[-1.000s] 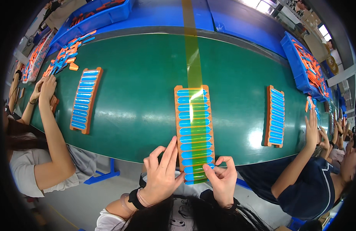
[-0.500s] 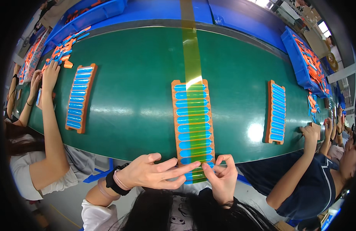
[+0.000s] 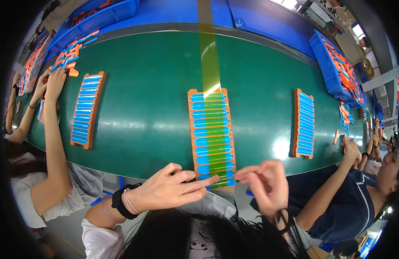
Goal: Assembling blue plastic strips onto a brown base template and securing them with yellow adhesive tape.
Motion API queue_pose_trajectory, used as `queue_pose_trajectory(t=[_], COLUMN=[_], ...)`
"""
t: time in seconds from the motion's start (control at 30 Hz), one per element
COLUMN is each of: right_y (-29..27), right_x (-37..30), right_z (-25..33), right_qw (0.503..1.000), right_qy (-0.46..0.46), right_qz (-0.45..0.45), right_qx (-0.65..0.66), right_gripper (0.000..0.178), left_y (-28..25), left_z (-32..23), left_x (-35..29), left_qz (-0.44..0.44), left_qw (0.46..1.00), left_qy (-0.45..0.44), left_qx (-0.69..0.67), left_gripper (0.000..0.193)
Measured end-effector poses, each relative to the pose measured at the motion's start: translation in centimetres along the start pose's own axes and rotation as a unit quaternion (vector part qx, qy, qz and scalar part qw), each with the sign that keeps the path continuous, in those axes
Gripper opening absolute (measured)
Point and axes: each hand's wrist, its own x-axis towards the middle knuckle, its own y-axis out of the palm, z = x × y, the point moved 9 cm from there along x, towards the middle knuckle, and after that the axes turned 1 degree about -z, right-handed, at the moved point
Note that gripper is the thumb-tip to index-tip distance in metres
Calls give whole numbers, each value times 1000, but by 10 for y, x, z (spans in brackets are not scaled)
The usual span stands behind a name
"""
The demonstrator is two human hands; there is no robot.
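In front of me a long orange-brown rack (image 3: 192, 129) stands on end towards me, holding a row of blue rounded strips (image 3: 202, 150). A clear yellow-green tape (image 3: 211, 64) runs from beyond the table's far edge down over the middle of the strips. My left hand (image 3: 173, 190) lies across the rack's near end, its index finger stretched out onto the tape and the other fingers bent, holding nothing visible. My right hand (image 3: 267, 183) is beside the near right corner, its fingers bent and blurred. Whether it holds anything is hidden.
Similar filled racks lie on the green table (image 3: 152, 86), one left (image 3: 94, 121) and one right (image 3: 295, 129). Blue bins of orange and blue pieces stand far left (image 3: 95, 23) and right (image 3: 327, 64). Loose pieces (image 3: 69, 56) lie by a co-worker's hands (image 3: 57, 82); another co-worker's hand (image 3: 350, 149) is right.
My right hand has drawn to the right, away from the tape at the rack's near end. My left index finger stays on the tape. The whole view has shifted slightly.
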Motion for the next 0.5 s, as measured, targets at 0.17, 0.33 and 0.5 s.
queue_pose_trajectory(t=[0.17, 0.33, 0.5], right_y=[35, 44, 48], right_x=[22, 23, 21], right_z=[9, 20, 26], right_qw=[985, 968, 952], right_qy=[19, 6, -20], right_qz=[117, 135, 138], right_qx=[-127, -211, -274], right_gripper=[28, 25, 23], left_y=[-1, 3, -18], left_z=[-16, -34, 4], left_x=[2, 1, 27], left_qz=[-2, 43, 102], left_qw=[991, 971, 993], left_qy=[31, 95, -27], left_qx=[129, 215, -61], left_gripper=[9, 10, 12])
